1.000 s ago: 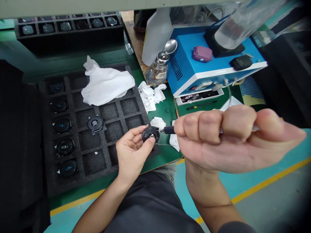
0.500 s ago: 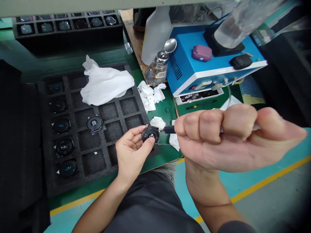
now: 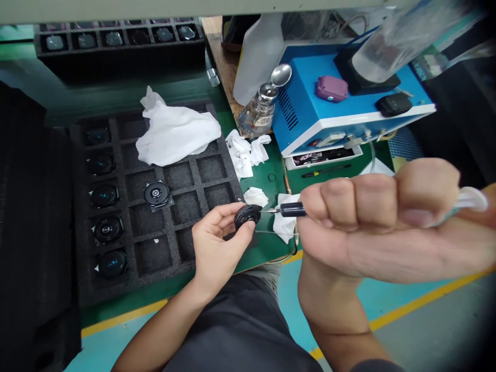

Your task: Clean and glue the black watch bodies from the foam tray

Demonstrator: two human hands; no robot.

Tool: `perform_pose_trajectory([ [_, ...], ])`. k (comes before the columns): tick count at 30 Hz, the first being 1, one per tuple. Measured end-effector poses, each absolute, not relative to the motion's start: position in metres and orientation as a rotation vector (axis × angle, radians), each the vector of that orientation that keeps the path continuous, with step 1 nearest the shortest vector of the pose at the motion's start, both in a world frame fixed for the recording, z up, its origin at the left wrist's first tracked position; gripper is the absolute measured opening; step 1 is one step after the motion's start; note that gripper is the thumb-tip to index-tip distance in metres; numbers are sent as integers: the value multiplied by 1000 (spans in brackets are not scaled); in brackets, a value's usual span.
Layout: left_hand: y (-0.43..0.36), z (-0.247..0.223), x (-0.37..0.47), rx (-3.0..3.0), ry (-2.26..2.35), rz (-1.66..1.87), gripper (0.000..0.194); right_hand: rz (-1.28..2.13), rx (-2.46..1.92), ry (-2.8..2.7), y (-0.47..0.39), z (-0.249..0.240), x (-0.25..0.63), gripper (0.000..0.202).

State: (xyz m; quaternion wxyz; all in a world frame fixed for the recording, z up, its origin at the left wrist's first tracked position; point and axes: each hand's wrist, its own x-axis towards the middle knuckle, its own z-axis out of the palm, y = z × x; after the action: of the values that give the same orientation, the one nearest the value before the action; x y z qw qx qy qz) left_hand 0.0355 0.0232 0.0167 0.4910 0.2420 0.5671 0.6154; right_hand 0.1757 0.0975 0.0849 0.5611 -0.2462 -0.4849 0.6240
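Pinched between thumb and fingers of my left hand [image 3: 220,245] is a round black watch case [image 3: 249,217], tilted on edge near the table's front. My right hand [image 3: 372,222] is wrapped in a fist round a slim pen-like tool [image 3: 292,209] with a black front, a thin metal tip and a pale end. Its tip meets the watch case's right side; exact contact cannot be made out. On the black foam tray [image 3: 182,209] to the left lies another watch case [image 3: 156,193], back up. Several more watch cases [image 3: 104,196] fill the tray's left column.
A white cloth [image 3: 178,134] covers part of the tray. Crumpled wipes [image 3: 240,152], a glass pump bottle [image 3: 258,111] and a white bottle [image 3: 259,59] stand beyond. At the right is a blue machine [image 3: 318,98] bearing a purple watch case [image 3: 331,88]. A second foam tray [image 3: 127,49] sits behind.
The watch case has turned more onto its edge in my left hand. My right fist has shifted right in view, showing more of the tool's shaft and its pale end. The view has shifted slightly.
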Motion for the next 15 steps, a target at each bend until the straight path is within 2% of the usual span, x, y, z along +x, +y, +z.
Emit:
perform_pose_trajectory([
  [12,22,16,40,858,1504,1439,32,1555,-432,-1185,112,73,177,60],
  [15,23,17,39,893,1527,1428,21,1549,-427,-1191,112,73,176,58],
])
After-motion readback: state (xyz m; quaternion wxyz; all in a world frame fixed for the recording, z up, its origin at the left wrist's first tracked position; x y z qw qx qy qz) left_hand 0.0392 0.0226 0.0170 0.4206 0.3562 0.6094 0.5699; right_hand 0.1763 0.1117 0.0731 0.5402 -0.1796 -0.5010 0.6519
